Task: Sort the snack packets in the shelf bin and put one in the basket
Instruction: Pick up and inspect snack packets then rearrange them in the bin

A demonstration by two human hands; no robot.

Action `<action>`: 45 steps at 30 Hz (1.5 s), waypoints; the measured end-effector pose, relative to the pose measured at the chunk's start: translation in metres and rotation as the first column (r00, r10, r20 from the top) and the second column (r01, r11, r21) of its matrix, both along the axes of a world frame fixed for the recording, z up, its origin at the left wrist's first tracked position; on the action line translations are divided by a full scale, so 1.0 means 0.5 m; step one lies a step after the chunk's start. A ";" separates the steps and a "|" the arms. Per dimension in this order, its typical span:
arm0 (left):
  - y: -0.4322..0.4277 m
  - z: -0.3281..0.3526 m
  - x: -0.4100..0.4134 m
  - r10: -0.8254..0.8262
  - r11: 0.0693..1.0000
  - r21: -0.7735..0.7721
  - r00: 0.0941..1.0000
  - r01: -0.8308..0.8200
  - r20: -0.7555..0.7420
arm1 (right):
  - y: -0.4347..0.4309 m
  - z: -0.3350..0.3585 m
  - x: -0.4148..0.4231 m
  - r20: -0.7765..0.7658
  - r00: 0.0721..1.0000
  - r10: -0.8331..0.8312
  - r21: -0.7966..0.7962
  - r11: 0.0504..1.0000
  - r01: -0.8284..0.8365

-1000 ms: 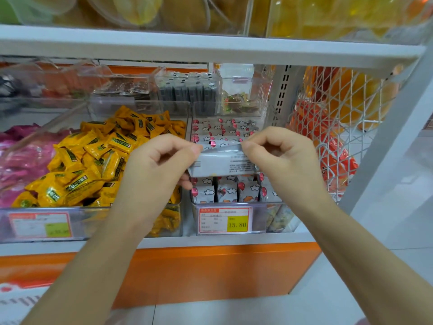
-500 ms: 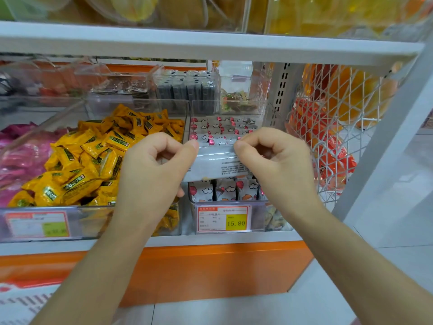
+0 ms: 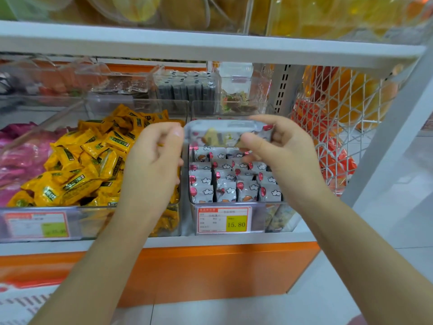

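Note:
A grey snack packet (image 3: 225, 134) with a picture on its front is held up over the clear shelf bin (image 3: 192, 207). My right hand (image 3: 281, 151) pinches its right end, thumb in front and fingers behind. My left hand (image 3: 154, 160) has its thumb and curled fingers at the packet's left edge. In the bin below, several grey packets (image 3: 225, 184) with red balloons and white clouds stand in rows. No shopping basket is in view.
A bin of yellow packets (image 3: 89, 160) sits to the left, with pink packets (image 3: 16, 156) beyond it. A white wire rack (image 3: 351, 109) with orange bags hangs at the right. The shelf board (image 3: 210, 45) is close above. Price tags (image 3: 225, 219) front the bins.
The packet has been turned from its printed back to its picture front and moved a little farther over the bin. My right hand now grips its right end from the side.

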State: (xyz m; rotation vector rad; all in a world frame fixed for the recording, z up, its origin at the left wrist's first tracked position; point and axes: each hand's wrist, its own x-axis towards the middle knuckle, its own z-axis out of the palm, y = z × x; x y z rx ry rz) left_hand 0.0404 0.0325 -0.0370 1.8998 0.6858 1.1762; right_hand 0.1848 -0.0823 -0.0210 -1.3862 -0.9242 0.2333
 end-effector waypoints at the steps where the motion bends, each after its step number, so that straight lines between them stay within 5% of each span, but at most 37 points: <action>1: 0.003 -0.004 -0.001 0.064 0.986 0.163 0.989 -0.042 -0.132 | 0.002 -0.004 0.009 -0.030 0.997 -0.067 -0.001 0.998 0.067; 3: 0.005 -0.013 0.000 0.182 0.899 0.437 0.913 -0.003 -0.366 | 0.008 -0.012 0.026 -0.027 0.984 -0.174 -0.019 0.985 0.173; 7: -0.001 -0.031 0.006 0.252 0.845 0.519 0.759 0.129 -0.600 | 0.034 -0.018 0.035 0.150 0.966 -0.209 -0.042 0.975 0.217; 17: 0.013 -0.036 -0.007 0.033 0.940 0.313 0.879 0.134 -0.476 | 0.144 0.039 0.034 0.624 0.774 0.105 -0.334 0.931 0.143; 24: 0.024 -0.042 -0.012 0.037 0.936 0.326 0.886 0.131 -0.461 | 0.168 0.021 0.046 0.688 0.664 0.291 -0.504 0.851 0.149; 29: 0.027 -0.041 -0.012 0.038 0.924 0.353 0.881 0.149 -0.471 | 0.174 -0.027 0.046 0.787 0.436 0.436 -0.589 0.740 0.325; 35: 0.027 -0.041 -0.013 0.030 0.925 0.348 0.886 0.151 -0.463 | 0.208 0.012 0.060 0.612 0.724 0.317 -0.581 0.801 0.141; 39: 0.026 -0.037 -0.012 0.003 0.929 0.332 0.895 0.162 -0.446 | 0.247 -0.009 0.067 0.794 0.503 0.341 -0.554 0.747 0.368; 41: 0.025 -0.036 -0.012 -0.006 0.931 0.326 0.900 0.164 -0.436 | 0.256 -0.013 0.064 0.810 0.475 0.344 -0.549 0.729 0.408; 45: 0.025 -0.035 -0.013 -0.001 0.933 0.325 0.905 0.155 -0.426 | 0.223 0.026 0.056 0.637 0.747 0.192 -0.477 0.859 0.185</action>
